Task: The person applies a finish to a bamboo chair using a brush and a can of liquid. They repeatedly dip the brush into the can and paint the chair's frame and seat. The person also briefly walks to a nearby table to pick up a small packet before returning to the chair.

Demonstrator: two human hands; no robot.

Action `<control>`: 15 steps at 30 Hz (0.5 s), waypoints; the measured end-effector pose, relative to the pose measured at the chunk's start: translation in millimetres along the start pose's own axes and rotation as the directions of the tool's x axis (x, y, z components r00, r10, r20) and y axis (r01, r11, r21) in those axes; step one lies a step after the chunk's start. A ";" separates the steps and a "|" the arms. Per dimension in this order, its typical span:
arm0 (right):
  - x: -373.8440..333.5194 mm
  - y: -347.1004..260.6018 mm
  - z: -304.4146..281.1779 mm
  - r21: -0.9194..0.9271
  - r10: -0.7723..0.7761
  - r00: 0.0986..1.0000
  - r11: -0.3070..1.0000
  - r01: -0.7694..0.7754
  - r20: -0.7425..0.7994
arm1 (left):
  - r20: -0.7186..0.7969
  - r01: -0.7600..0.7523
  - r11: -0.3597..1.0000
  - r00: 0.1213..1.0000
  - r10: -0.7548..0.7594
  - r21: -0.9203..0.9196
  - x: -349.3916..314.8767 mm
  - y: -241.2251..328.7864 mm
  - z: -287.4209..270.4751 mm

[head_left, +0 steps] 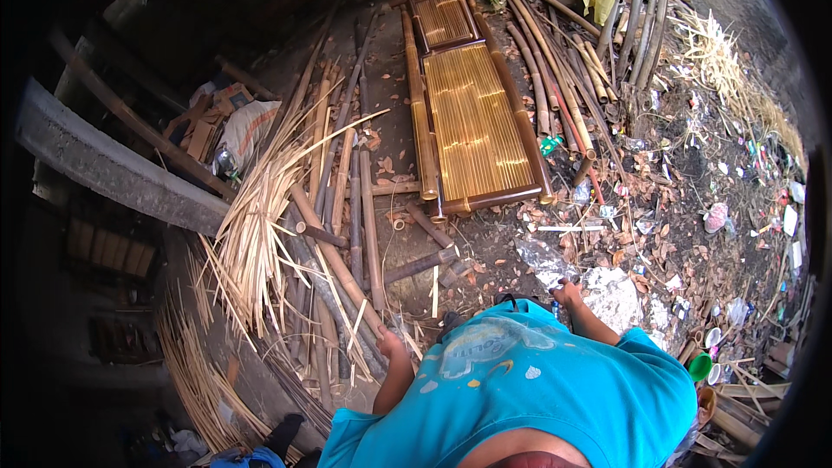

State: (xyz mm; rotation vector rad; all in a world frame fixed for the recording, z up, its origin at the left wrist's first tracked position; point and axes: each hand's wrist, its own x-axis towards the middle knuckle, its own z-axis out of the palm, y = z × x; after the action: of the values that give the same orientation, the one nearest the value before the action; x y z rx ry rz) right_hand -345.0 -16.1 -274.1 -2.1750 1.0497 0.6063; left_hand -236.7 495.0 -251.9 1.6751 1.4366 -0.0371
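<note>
At six o'clock a blue shirt (520, 373) hides the ground beneath. Just beyond, toward seven, the left hand (392, 344) meets the near end of a bamboo pole (339, 263) pointing to eleven; I cannot tell whether its fingers grip. At four, the right hand (568, 293) is beside clear plastic (542, 260), its fingers equally unclear. Pale strips (258, 225) at nine partly cover things below; a slatted bamboo panel (477, 130) lies at one.
</note>
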 end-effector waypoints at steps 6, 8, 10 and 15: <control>4.6 -19.2 -16.9 -0.034 -0.024 0.999 0.999 0.023 -0.041 | 0.014 -0.299 0.897 0.950 0.311 0.324 -36.3 29.1 9.4; -2.8 -25.0 -19.0 -0.023 -0.009 1.000 1.000 0.008 -0.021 | 0.066 -0.262 0.916 0.965 0.255 0.302 -27.3 20.9 7.8; -5.2 -25.0 -20.7 0.036 0.032 0.999 0.999 -0.031 -0.021 | 0.048 -0.266 0.905 0.963 0.265 0.331 -28.3 13.4 5.5; 2.7 8.1 3.0 -0.031 0.047 0.999 0.998 -0.047 -0.005 | 0.002 -0.244 0.852 0.962 0.274 0.462 -45.0 -0.5 -14.1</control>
State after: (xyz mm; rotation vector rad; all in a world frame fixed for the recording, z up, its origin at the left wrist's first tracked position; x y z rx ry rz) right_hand -350.4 -19.2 -280.7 -2.1844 1.1032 0.6438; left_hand -258.8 468.9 -219.4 2.2704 1.2986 -0.1872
